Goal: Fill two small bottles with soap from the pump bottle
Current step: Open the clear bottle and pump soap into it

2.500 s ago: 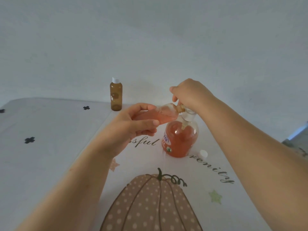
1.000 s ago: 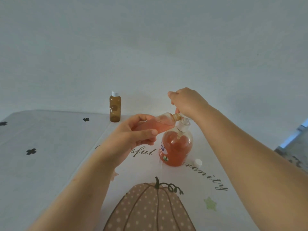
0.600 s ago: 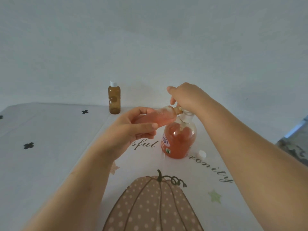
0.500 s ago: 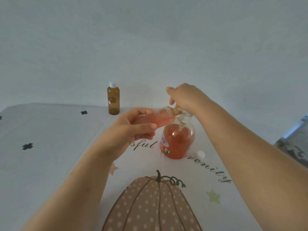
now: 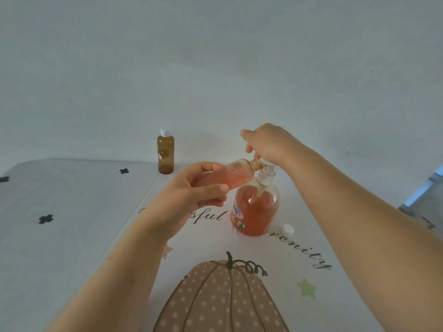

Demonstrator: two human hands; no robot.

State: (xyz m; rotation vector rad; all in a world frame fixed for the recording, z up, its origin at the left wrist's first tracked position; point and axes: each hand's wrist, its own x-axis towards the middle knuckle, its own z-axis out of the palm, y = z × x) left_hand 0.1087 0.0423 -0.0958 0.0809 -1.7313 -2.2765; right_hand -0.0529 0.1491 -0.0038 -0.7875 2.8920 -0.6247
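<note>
At frame centre the left hand (image 5: 191, 190) grips a tilted small bottle (image 5: 231, 174), its mouth at the spout of the pump bottle (image 5: 255, 209). The right hand (image 5: 268, 144) curls over the pump head. A capped amber bottle (image 5: 165, 152) stands at the table's (image 5: 72, 212) far edge, well left, and a white cap (image 5: 287, 229) lies just right.

wall (image 5: 215, 56): plain pale grey | tablecloth (image 5: 72, 236): white, pumpkin print | far right: possibly floor (image 5: 424, 212)
</note>
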